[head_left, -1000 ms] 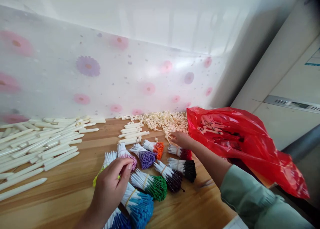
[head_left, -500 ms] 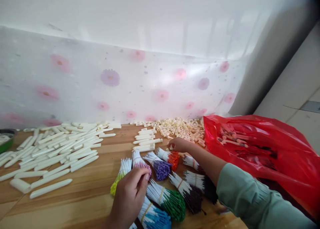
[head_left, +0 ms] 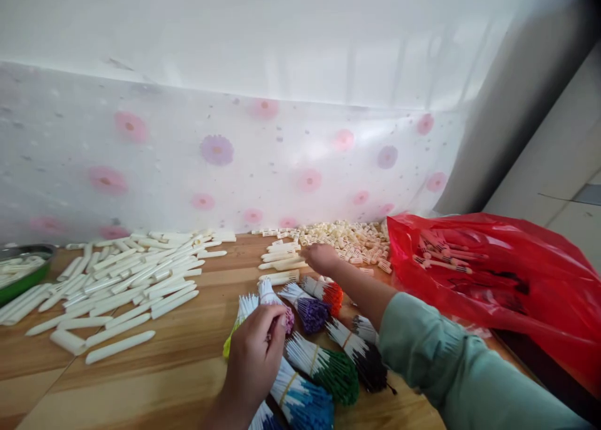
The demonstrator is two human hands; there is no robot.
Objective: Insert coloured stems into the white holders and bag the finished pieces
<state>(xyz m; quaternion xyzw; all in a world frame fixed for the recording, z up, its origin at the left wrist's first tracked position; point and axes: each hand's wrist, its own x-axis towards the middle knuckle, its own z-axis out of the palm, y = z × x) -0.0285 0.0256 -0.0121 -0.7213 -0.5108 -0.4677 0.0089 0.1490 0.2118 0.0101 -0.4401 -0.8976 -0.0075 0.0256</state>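
Observation:
My left hand (head_left: 256, 348) is closed with its fingers curled, over the pink-tipped bundle of thin white refill sticks (head_left: 271, 295); whatever it holds is hidden. My right hand (head_left: 322, 259) reaches across, its fingers curled down at the right ends of several cream pen barrels (head_left: 280, 264) with slots. Its fingertips are hidden, so I cannot see what they hold. Just behind that hand lies a heap of small slotted cream pieces (head_left: 350, 237). Banded refill bundles lie between my arms, among them purple (head_left: 312, 314), orange (head_left: 332, 295), green (head_left: 335, 370), black (head_left: 369, 361) and blue (head_left: 305, 405).
Many pointed cream tubes (head_left: 126, 280) are spread over the left of the wooden table (head_left: 154, 386). A green-sided bowl (head_left: 28, 280) stands at the left edge. On the right, an open red plastic bag (head_left: 516, 248) contains slotted pens (head_left: 446, 255). Flowered sheeting (head_left: 263, 161) covers the wall behind.
My right hand has moved slightly left and up, from beside the small pieces to the ends of the slotted barrels. My left hand stays closed by the pink bundle. The view has shifted left.

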